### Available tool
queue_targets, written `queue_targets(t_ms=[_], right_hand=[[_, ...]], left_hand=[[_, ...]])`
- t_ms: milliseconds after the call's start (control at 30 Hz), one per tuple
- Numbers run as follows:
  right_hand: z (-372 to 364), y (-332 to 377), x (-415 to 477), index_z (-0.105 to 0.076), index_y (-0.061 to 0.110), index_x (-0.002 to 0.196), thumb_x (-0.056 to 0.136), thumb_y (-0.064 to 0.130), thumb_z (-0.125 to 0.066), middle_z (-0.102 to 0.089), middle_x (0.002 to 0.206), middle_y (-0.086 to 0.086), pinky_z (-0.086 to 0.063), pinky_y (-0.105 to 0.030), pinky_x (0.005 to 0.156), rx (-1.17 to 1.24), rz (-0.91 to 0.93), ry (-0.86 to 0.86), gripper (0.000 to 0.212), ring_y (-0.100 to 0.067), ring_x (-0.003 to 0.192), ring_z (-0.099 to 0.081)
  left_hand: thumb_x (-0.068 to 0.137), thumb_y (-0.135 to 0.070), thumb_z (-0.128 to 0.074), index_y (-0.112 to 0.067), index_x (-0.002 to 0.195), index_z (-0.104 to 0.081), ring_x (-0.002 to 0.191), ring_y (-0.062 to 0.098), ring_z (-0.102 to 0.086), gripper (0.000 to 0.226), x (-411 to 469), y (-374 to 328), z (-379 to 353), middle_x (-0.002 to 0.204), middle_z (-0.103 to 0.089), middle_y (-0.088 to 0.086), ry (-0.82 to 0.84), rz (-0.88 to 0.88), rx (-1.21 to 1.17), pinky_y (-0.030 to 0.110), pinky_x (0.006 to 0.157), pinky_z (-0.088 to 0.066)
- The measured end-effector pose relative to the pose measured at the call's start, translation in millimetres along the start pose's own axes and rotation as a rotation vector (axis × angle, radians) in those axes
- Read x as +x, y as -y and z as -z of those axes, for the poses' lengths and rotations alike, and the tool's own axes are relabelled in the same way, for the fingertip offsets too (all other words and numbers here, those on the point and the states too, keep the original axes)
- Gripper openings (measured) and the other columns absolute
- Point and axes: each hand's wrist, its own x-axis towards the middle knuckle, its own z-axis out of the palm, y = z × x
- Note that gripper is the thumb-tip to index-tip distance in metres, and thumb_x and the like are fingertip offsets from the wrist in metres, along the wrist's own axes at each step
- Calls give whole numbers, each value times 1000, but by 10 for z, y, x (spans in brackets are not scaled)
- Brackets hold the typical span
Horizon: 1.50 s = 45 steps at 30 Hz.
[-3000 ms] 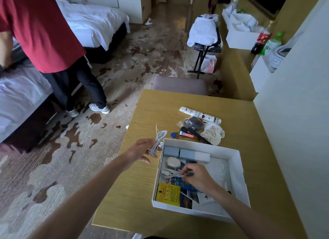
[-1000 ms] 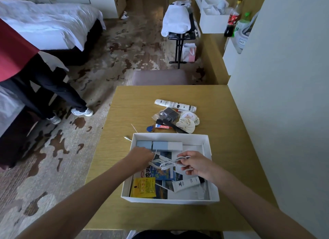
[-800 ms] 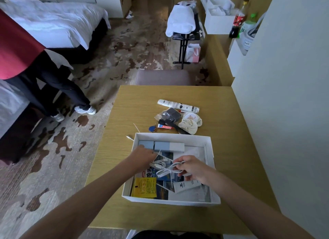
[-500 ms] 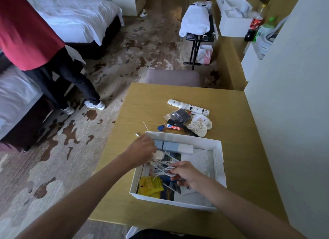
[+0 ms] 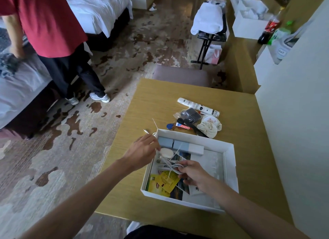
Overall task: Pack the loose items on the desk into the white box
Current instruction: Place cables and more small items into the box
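Observation:
The white box [image 5: 230, 160] lies open on the wooden desk [image 5: 153, 96]. Inside it are a blue and white carton [image 5: 179, 145], a white oval pad [image 5: 166, 153], yellow packets [image 5: 164, 183] and printed papers. A bundle of white cable [image 5: 169, 165] rests over the box's left half. My right hand [image 5: 193, 173] pinches that bundle inside the box. At the box's left wall my left hand [image 5: 142, 149] holds a loose strand of the same cable, whose plug end [image 5: 146, 131] trails out over the desk.
Behind the box lie a white tube [image 5: 197, 107], a dark pouch [image 5: 191, 114], a blue key tag [image 5: 170, 126], a black comb [image 5: 195, 129] and a cream cloth [image 5: 208, 129]. A white wall [image 5: 293, 132] borders the desk's right side. A person in a red shirt [image 5: 48, 19] stands left by the beds.
Both hands have carried the white cable into the box and shifted it toward the left side. My left hand has drawn back to the box's left wall. The camera view swung.

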Motion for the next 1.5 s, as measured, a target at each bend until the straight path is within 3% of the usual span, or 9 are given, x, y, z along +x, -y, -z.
queue_targets(t_ms=[200,333,467,633,833,1033,1167,1367,1500], right_hand=[[4,-32,89,-64,21,101,95,19,-57,-65,96,1,-53,-29,70,-341,196,-103,10,-14,85,-64],[22,-61,58,-57,25,99,96,19,-55,-65,102,-1,-52,-19,58,-432,249,-79,7,-9,73,-67],[10,-103,5,-54,21,99,96,9,-54,-65,106,-5,-61,-35,74,-316,233,41,13,-19,76,-74],[16,-137,-52,-54,20,100,97,8,-52,-64,110,-9,-55,-30,63,-397,190,83,13,-21,74,-72],[49,-72,-124,-58,14,110,97,10,-49,-68,77,-6,-42,-20,44,-481,86,104,17,-12,53,-62],[107,22,-126,-61,15,110,95,10,-54,-70,96,-8,-41,-20,51,-342,83,82,17,-10,61,-63],[-21,-23,-33,-62,17,104,95,11,-56,-68,89,-8,-42,-21,46,-308,109,93,12,-14,58,-63],[-120,-205,80,-67,18,105,97,22,-49,-71,93,-3,-39,-15,53,-875,659,-173,21,-12,66,-60],[-97,-215,114,-66,18,97,96,32,-43,-70,82,-3,-48,-31,61,-1413,980,-262,27,-22,72,-65]], left_hand=[[81,-13,-50,-16,86,-64,85,18,-59,15,-4,-22,-13,86,-65,0,41,-90,55,30,73,-49],[82,-14,-50,-16,86,-65,85,19,-59,16,20,-5,-20,86,-65,-1,47,-60,10,33,73,-52],[79,-6,-61,-14,87,-67,88,20,-60,13,55,10,7,89,-67,0,38,-13,-37,36,73,-52],[84,-8,-58,-12,88,-68,90,21,-60,12,66,27,56,90,-67,1,-3,-8,-59,38,73,-53],[82,-4,-60,-11,87,-68,88,20,-61,12,27,8,102,88,-68,1,-14,-37,-56,37,74,-53],[81,-4,-61,-13,87,-69,91,19,-62,13,-13,27,113,89,-68,0,-18,-17,-65,35,77,-53],[83,-4,-56,-13,88,-67,91,18,-58,16,-22,66,68,93,-66,0,-26,67,-117,32,70,-52],[89,-18,-52,-17,99,-57,73,10,-52,11,-11,124,-52,97,-61,-3,54,276,-192,26,54,-43],[91,-27,-51,-20,102,-51,67,11,-55,14,-14,109,-66,92,-60,-7,168,300,-192,28,52,-48]])
